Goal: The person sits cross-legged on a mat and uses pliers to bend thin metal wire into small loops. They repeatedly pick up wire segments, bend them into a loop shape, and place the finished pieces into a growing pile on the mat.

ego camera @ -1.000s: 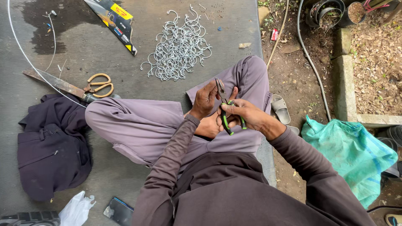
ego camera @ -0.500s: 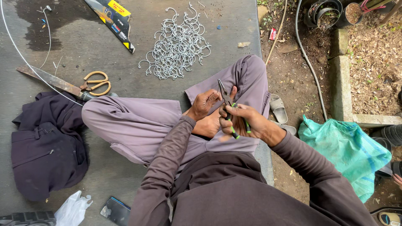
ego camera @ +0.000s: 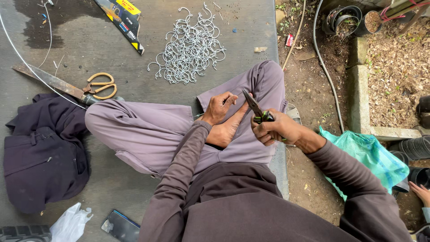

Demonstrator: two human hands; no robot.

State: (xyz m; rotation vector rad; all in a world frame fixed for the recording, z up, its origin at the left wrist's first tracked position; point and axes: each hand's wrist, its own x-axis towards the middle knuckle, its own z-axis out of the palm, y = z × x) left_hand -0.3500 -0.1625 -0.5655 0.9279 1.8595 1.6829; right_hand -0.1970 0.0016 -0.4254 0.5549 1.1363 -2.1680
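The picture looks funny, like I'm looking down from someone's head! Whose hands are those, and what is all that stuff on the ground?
You guessed it: the camera sits on a person's head and looks down, so you see their own arms, lap and crossed legs. They sit on a grey mat. The right hand holds pliers with green handles and a pointed tip. The left hand is closed near the person's bare foot; if it pinches something, it is too small to see. On the mat lies a pile of small bent wire hooks, a big pair of scissors with yellowish handles, a long thin wire, dark folded clothes, a phone and a white plastic bag. To the right is bare soil with a green bag.
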